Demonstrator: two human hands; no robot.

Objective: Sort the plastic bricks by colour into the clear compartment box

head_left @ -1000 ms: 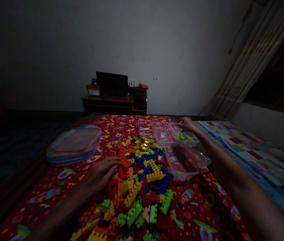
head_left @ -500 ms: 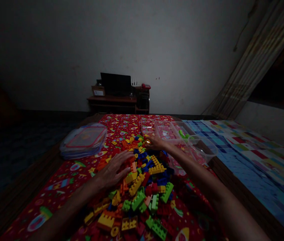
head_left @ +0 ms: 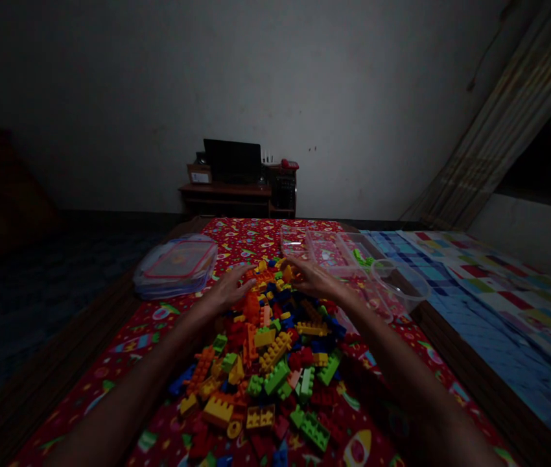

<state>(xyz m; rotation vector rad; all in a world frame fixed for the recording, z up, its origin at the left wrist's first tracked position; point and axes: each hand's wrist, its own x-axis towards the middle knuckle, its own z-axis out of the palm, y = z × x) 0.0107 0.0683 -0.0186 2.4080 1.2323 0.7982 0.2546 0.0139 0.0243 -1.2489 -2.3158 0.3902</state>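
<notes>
A heap of toy building bricks (head_left: 275, 350) in yellow, green, orange, red and blue lies on a red patterned cloth (head_left: 124, 363). At the far left side of the heap is my left hand (head_left: 229, 288), its fingers apart beside orange bricks, with nothing seen in its grasp. My right hand (head_left: 313, 280) reaches over the far right side, fingers spread and curved by a yellow-orange brick (head_left: 286, 274). Whether its fingertips touch that brick is hard to see in the dim light.
Clear lidded plastic containers or lids (head_left: 175, 267) are stacked at left. A clear divided box (head_left: 324, 250) stands behind the right hand, with green bricks (head_left: 363, 259) in one compartment. Near it sits a round clear tub (head_left: 402, 285). A desk with a monitor (head_left: 233, 160) is against the wall.
My left hand has moved forward and slightly right to the heap's far side, uncovering bricks nearer me. My right hand stays around the far end. The view has shifted slightly.
</notes>
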